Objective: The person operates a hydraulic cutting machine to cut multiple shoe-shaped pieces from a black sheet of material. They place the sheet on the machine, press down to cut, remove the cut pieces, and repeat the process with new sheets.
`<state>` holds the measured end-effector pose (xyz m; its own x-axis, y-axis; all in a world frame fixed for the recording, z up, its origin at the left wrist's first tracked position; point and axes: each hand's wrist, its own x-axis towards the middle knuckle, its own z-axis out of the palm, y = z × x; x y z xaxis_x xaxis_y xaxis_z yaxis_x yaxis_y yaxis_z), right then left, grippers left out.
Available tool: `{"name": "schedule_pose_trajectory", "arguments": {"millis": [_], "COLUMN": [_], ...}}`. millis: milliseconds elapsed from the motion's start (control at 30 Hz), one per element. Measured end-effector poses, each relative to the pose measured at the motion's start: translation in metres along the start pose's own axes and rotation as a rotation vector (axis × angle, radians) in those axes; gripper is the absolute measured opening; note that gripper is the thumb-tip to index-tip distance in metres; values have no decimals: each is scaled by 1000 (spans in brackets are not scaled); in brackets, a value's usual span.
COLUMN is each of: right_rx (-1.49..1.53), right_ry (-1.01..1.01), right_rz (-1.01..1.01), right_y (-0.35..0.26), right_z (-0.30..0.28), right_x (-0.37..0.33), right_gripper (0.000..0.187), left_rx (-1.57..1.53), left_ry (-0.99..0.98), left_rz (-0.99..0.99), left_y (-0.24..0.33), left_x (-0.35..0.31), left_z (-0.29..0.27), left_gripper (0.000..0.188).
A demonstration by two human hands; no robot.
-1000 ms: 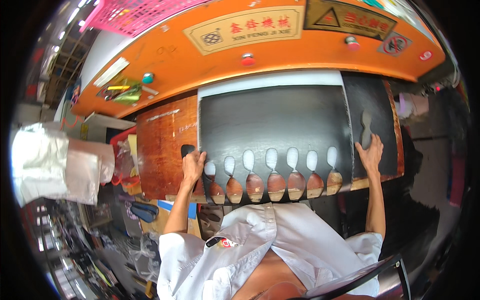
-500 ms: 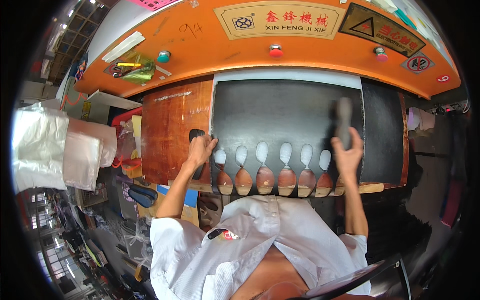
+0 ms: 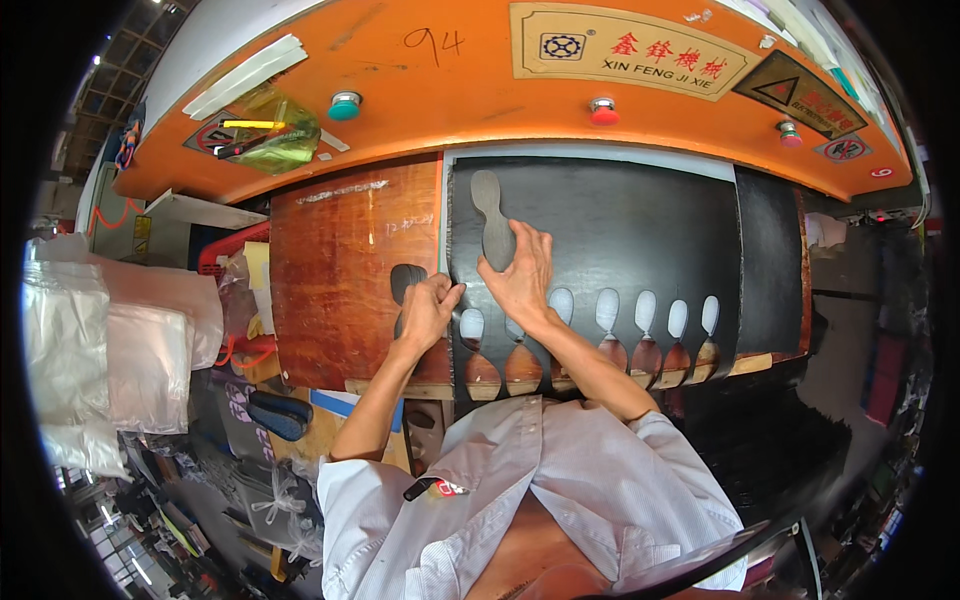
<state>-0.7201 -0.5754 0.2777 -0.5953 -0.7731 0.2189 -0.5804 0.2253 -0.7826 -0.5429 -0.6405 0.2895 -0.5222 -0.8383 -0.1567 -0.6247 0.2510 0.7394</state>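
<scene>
My right hand grips the lower end of a grey, finely textured shoe sole over the left part of a black sheet. To its left, my left hand is closed around a small stack of dark shoe soles on the brown board, its fingertips close to the sheet's left edge. Several sole-shaped holes run along the sheet's near side, showing white and brown beneath. My right forearm partly covers some of them.
An orange machine beam spans the far side, with a green button and red buttons. The brown board extends left. Clear plastic bags hang at far left. A dark shoe-shaped pair lies near the board's lower left.
My right hand has carried the grey sole from the sheet's right side to its left side. The left hand stays by the dark stack. The view has shifted left.
</scene>
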Motion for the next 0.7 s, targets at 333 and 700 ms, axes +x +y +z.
{"name": "schedule_pose_trajectory", "arguments": {"millis": [333,700], "right_rx": [-14,23], "right_ry": [49,16], "right_rz": [-135,-97], "right_y": [-2,-10], "right_z": [23,39], "right_x": [12,44], "right_gripper": [71,68], "left_rx": [74,90], "left_ry": [-30,222], "left_rz": [67,9], "left_y": [5,13], "left_x": [10,-15], "left_z": [-6,6], "left_gripper": [25,28]}}
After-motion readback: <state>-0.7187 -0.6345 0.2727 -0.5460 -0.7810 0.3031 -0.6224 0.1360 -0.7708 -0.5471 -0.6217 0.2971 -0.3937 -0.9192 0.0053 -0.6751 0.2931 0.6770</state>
